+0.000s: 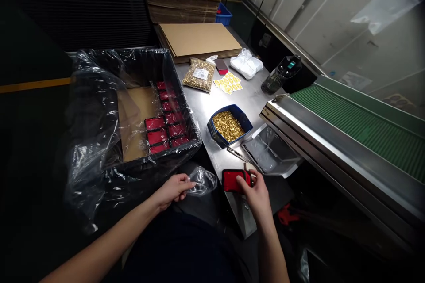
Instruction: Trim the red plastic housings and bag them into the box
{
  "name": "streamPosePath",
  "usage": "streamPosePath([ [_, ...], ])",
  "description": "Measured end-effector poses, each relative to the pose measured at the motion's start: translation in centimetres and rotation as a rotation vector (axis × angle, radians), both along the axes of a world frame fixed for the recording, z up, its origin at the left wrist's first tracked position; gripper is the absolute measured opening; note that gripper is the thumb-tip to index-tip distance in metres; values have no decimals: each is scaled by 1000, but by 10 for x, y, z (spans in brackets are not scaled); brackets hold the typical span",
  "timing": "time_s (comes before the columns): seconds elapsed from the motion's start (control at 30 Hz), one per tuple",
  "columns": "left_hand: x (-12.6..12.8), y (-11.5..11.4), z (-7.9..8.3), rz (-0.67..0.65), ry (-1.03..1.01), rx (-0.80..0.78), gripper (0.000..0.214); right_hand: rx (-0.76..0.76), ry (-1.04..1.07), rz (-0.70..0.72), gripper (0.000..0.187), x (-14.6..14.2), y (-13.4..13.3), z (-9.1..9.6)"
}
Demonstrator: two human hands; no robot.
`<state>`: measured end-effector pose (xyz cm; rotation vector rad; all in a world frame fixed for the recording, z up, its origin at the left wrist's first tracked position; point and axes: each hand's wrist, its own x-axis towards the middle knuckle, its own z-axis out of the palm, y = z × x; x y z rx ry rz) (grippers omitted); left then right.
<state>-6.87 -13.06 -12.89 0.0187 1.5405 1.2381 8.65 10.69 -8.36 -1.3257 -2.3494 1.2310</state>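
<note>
Left fingers (190, 185) pinching clear bag (203, 182) beside table (203, 102) edge; right fingers (242, 181) pinching red packet (230, 181), seemingly at edge.

Left grip (175, 189) pinched, right grip (256, 189) curled

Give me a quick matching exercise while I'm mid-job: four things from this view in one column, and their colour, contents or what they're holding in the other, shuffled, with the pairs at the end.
Things
1. Left hand
2. Conveyor belt
3. Right hand
4. Blue tray

Descriptions
A. Grips a red-and-black item
B. Contains gold-coloured pieces
C. Pinches a clear plastic bag
D. Is green

Pairs: 1-C; 2-D; 3-A; 4-B
</note>
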Motion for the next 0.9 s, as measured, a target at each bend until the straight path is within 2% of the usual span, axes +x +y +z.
streamPosePath([
  [0.1,4,7,1,-10,-10,0,52,-79,178,-73,59,9,-15,13],
  [0.2,9,16,3,-46,5,-5,48,-127,347,-93,62,12,-48,24],
  [0.27,12,21,3,-80,45,-21,45,-148,364,-15,62,12,-74,22],
  [0.4,16,21,4,-162,224,-110,32,-125,209,202,48,17,-106,-2],
  [0.5,15,13,7,-212,479,-194,18,-115,176,283,49,22,-110,-17],
  [0.57,11,9,11,-234,669,-228,7,-110,167,362,54,23,-107,-21],
  [0.67,-2,14,19,-287,875,-220,13,-102,150,461,61,21,-103,-19],
  [0.73,-9,23,24,-340,956,-179,10,-90,122,476,60,18,-103,-16],
  [0.8,-11,32,31,-392,1012,-123,16,-82,84,452,52,16,-102,-15],
  [0.9,0,40,39,-458,1068,-46,24,-93,45,366,31,16,-101,-14],
])
